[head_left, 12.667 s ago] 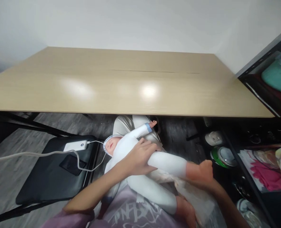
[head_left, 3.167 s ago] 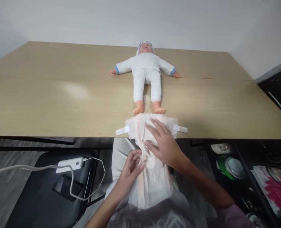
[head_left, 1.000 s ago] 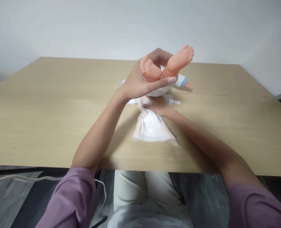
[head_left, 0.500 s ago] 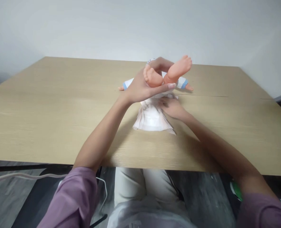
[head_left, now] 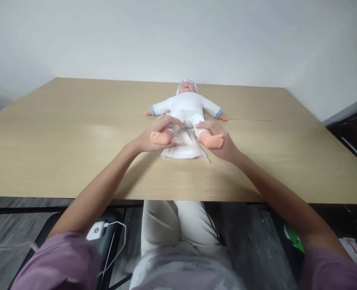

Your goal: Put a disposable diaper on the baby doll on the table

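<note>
A baby doll (head_left: 187, 105) in a white suit and cap lies on its back on the light wooden table (head_left: 75, 133), head toward the wall. A white diaper (head_left: 182, 150) is spread under its hips and legs. My left hand (head_left: 154, 136) is wrapped round the doll's ankle above one foot. My right hand (head_left: 219, 139) is closed round the other ankle. Both legs are held apart, low over the diaper.
A black chair (head_left: 75, 241) with a white power bank (head_left: 95, 230) and cable stands under the table at the left. Dark shelving (head_left: 352, 125) with clutter runs along the right. A green round thing (head_left: 295, 239) lies on the floor at the right.
My left hand held both doll feet raised while my right hand pushed the diaper underneath. Now the legs are lowered and spread, one ankle in each hand.
</note>
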The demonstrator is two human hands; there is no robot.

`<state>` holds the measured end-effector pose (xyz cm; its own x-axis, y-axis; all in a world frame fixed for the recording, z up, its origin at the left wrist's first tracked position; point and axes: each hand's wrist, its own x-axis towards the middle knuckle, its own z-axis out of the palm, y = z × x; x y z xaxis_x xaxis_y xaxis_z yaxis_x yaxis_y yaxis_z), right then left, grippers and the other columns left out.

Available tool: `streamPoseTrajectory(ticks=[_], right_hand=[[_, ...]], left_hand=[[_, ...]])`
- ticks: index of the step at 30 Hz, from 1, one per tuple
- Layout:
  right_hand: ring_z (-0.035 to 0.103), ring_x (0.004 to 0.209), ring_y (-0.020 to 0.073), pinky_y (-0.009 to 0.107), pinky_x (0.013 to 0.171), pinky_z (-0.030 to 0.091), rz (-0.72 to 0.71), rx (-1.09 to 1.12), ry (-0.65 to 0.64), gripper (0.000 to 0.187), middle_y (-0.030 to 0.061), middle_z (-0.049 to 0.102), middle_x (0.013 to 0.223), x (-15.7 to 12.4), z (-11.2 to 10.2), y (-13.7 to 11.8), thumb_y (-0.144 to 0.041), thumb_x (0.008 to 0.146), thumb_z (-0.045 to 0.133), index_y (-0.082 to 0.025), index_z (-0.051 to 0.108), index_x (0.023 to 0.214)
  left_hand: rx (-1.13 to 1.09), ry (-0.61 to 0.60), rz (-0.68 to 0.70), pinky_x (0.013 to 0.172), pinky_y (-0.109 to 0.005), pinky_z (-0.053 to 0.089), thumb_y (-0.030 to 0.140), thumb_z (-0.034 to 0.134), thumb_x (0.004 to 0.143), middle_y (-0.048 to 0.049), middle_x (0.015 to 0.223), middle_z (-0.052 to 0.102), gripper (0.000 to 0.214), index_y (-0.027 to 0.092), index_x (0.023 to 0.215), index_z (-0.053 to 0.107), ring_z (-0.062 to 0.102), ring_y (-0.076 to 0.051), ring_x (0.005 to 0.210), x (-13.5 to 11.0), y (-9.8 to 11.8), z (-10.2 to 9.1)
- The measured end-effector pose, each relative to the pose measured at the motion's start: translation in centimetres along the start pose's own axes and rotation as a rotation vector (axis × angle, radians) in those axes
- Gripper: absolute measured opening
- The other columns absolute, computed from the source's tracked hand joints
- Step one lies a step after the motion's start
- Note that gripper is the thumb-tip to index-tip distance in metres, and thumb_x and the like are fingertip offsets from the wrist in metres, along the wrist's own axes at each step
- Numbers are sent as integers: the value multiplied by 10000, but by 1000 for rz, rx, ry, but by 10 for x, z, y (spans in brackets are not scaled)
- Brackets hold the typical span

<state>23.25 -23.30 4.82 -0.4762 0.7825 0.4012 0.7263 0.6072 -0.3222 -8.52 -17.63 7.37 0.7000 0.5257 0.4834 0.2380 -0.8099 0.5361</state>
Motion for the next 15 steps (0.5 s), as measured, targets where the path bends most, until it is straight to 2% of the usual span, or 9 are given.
streamPoseTrajectory(ticks=[4, 7, 10, 15], right_hand=[[607, 1544, 308, 542, 1294, 480, -195, 59, -33, 459, 101, 722, 1551, -20, 11, 38, -311, 1053, 447, -235, 759, 1382], [607, 1552, 312, 559, 1270, 488, -202, 11, -93, 462, 84, 728, 1553, -28, 23, 54, -248, 1031, 434, -255, 795, 1319], [582, 1580, 298, 549, 1279, 479, -216, -10, -119, 491, 62, 709, 1585, -28, 26, 56, -167, 998, 448, -269, 792, 1333], [598, 1569, 285, 540, 1263, 508, -194, -5, -142, 599, 50, 712, 1579, -26, 20, 52, -39, 894, 460, -273, 789, 1337]], left_hand=[[108, -57, -7, 1314, -611, 453, 471, 804, 962, -140, 1443, 764, 425, 260, 1328, 752, 678, -338, 1417, -41, -34, -2], [143, -79, 1, 1330, -630, 449, 479, 798, 968, -155, 1545, 724, 472, 257, 1382, 754, 611, -347, 1529, -61, -53, 5], [174, -89, 22, 1317, -623, 469, 503, 799, 990, -143, 1603, 691, 516, 262, 1442, 735, 572, -345, 1566, -68, -57, 10], [182, -142, 0, 1332, -609, 473, 424, 756, 1044, -108, 1658, 652, 471, 293, 1494, 713, 545, -331, 1601, -68, -51, 9]])
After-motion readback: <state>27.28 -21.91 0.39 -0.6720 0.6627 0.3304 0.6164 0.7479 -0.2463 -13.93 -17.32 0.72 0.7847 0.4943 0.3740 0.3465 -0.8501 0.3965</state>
